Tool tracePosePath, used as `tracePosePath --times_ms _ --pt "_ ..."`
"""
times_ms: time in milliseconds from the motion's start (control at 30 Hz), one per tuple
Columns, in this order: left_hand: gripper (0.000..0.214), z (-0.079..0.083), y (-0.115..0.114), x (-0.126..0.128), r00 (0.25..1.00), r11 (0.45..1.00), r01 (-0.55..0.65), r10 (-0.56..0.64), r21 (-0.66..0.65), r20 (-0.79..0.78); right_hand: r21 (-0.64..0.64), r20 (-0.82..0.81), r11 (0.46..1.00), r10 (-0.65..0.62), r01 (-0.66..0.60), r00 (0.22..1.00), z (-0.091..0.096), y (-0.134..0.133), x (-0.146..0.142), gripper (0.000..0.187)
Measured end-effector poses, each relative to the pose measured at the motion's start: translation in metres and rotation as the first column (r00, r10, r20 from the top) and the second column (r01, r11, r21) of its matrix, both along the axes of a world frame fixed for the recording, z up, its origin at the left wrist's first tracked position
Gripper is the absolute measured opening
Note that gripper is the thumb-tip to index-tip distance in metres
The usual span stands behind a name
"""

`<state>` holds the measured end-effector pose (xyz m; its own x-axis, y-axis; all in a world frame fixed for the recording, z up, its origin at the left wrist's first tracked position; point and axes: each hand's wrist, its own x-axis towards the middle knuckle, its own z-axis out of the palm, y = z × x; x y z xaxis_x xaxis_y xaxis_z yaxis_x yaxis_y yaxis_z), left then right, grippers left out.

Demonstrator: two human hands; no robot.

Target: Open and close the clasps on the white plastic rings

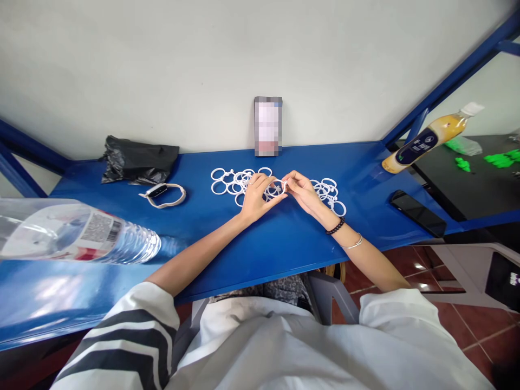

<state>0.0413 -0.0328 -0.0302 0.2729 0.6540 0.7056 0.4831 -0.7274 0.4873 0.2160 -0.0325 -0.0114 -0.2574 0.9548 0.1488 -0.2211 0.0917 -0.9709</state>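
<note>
Between my two hands is a white ring (pixel 277 188) with a small knob on its side. My left hand (pixel 257 196) grips the ring from the left, fingers bent around it. With thumb and forefinger, my right hand (pixel 301 189) pinches the small knob part at the ring's right edge. Several more white rings (pixel 219 187) lie in a loose heap to the left, partly hidden by my left hand. A second heap of white rings (pixel 329 187) lies just right of my right hand.
A phone (pixel 268 127) leans on the wall behind. On the blue table (pixel 260 244) are a black plastic bag (pixel 136 162), a watch (pixel 164 195), a large water bottle (pixel 89 233), a drink bottle (pixel 430 138) and a black phone (pixel 417 213). Green pieces (pixel 504 158) lie beyond at right.
</note>
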Motion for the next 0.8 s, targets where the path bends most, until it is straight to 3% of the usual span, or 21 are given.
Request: tracePosePath --times_ms 367,633,733,800 --pt "0.036 0.001 -0.001 0.0 1.0 1.0 0.017 -0.017 0.011 0.002 -0.023 0.003 1.0 -0.012 0.012 1.0 0.003 -0.002 -0.002 0.034" --pt "0.032 -0.001 0.0 0.002 0.996 0.996 -0.075 0.073 -0.048 -0.045 0.12 0.196 0.99 -0.091 0.069 0.976 0.004 -0.005 -0.003 0.028" --pt "0.031 -0.002 0.0 0.003 0.985 0.984 -0.159 0.153 -0.081 -0.082 0.327 0.433 0.938 -0.256 0.115 0.864 0.009 -0.004 0.001 0.025" --pt "0.031 -0.004 0.0 0.004 0.974 0.971 -0.214 0.204 -0.106 -0.1 0.495 0.595 0.86 -0.439 0.122 0.673 0.012 -0.002 0.006 0.023"
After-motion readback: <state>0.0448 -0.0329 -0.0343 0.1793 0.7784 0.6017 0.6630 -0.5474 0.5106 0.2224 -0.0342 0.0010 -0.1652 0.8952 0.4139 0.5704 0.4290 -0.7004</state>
